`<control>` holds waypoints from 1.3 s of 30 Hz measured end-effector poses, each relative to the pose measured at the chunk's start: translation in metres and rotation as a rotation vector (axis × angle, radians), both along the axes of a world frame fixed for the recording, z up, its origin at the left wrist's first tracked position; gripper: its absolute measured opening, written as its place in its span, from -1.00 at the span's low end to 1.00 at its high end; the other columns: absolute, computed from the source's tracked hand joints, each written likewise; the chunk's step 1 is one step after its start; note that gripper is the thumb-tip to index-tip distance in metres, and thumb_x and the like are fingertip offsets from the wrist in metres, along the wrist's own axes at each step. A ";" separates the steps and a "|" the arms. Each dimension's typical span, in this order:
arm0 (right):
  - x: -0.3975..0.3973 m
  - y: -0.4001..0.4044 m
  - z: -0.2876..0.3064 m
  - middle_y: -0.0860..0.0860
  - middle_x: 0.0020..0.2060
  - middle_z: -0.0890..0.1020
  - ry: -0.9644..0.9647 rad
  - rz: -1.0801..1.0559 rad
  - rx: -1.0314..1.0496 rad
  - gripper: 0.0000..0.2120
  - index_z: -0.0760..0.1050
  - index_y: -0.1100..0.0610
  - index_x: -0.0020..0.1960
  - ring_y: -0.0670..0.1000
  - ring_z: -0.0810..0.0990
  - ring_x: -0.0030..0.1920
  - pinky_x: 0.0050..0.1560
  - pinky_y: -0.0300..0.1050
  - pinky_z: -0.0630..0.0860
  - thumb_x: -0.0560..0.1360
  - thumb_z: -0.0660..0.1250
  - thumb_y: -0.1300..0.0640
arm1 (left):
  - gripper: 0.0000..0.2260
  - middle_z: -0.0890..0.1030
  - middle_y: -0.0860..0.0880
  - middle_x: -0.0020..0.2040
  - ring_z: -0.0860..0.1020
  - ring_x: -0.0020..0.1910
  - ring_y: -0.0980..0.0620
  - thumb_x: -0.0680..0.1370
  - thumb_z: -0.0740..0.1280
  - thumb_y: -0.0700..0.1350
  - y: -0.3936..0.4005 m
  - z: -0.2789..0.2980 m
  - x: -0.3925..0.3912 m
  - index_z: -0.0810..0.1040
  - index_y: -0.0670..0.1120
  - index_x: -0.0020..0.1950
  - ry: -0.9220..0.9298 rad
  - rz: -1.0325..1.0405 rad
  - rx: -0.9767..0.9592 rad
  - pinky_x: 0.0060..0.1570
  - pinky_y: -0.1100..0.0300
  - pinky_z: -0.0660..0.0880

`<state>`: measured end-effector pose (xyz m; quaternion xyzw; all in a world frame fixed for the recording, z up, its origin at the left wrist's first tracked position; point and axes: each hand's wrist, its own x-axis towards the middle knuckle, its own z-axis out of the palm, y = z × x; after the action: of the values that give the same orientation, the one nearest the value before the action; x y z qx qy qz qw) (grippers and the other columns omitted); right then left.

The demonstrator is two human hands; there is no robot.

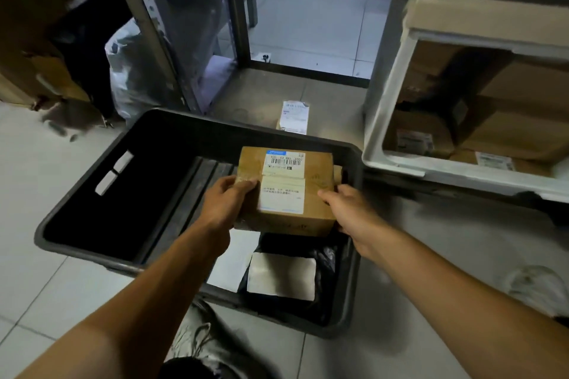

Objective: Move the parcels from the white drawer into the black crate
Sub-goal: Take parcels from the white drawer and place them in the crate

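Over the black crate (77, 203), both hands grip a cardboard parcel (286, 191).

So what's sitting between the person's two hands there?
In the head view, a brown cardboard parcel with white labels lies between the left hand and the right hand, which grip its sides over the black crate.

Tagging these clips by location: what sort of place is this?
Probably a parcel storeroom: labelled cardboard parcel, more in the white drawer, metal shelving.
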<state>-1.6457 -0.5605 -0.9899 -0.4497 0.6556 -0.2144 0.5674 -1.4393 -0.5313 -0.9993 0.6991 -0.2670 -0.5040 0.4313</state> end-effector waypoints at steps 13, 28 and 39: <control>-0.028 -0.022 -0.026 0.06 0.61 0.14 0.882 0.532 -0.443 -0.10 -0.12 0.06 0.65 0.14 0.03 0.60 0.58 0.12 0.03 0.53 0.21 -0.34 | -0.53 0.66 0.08 0.19 0.63 0.20 0.03 0.56 0.42 -0.20 -0.055 -0.035 -0.016 0.42 0.15 0.40 0.053 -0.285 -0.136 0.01 0.15 0.60; -0.036 -0.017 -0.020 -0.05 0.53 0.19 0.942 0.520 -0.505 -0.20 -0.05 0.00 0.64 0.06 0.19 0.50 0.25 0.06 0.47 0.57 0.19 -0.31 | -0.03 0.29 0.06 0.54 0.33 0.46 0.06 0.42 0.52 -0.01 -0.057 -0.025 -0.004 -0.05 0.09 0.64 -0.266 -0.630 -0.118 0.44 -0.11 0.37; -0.058 0.002 0.020 -0.02 0.61 0.00 0.907 0.529 -0.463 -0.18 -0.17 -0.09 0.64 0.11 0.06 0.57 0.38 0.11 0.38 0.58 0.22 -0.27 | -0.10 -0.04 0.01 0.65 -0.15 0.62 -0.03 0.50 0.50 -0.02 -0.036 0.011 -0.031 -0.05 0.08 0.64 -0.755 -0.676 -0.143 0.53 -0.13 0.06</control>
<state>-1.7041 -0.5588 -0.9702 -0.7581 0.6344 0.0110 0.1505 -1.4706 -0.5673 -0.9884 0.6756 -0.6492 -0.3083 0.1644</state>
